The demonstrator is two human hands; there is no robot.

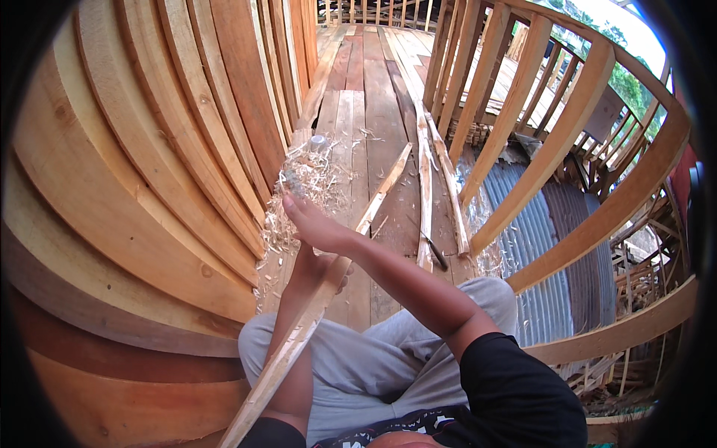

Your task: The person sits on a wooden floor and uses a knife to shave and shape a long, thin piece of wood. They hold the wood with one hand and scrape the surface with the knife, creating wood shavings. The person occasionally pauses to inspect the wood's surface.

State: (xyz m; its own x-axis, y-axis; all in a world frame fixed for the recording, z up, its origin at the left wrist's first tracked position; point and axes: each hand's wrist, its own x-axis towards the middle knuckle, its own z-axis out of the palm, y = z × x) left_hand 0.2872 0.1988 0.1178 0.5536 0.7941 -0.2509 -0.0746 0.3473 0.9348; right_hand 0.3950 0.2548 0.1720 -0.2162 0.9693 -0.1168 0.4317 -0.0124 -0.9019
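A long, whittled wooden stick (306,317) slants from the lower left, across my lap, to a point over the floor ahead. My left hand (317,261) grips it from beneath, with fingertips showing along its right side. Above it, my right hand (317,228) reaches across to the left, fingers stretched toward a heap of pale wood shavings (317,172); I see nothing held in it. A dark, thin tool that looks like a knife (435,250) lies on the floorboards to the right, beside two rough sticks (424,194).
Plank floorboards (362,119) run ahead. Upright boards (142,224) line my left side. A wooden railing (553,194) stands on my right, with corrugated metal sheets (538,261) below it. A small pale, round object (319,142) sits in the shavings. My crossed legs are in grey trousers (358,358).
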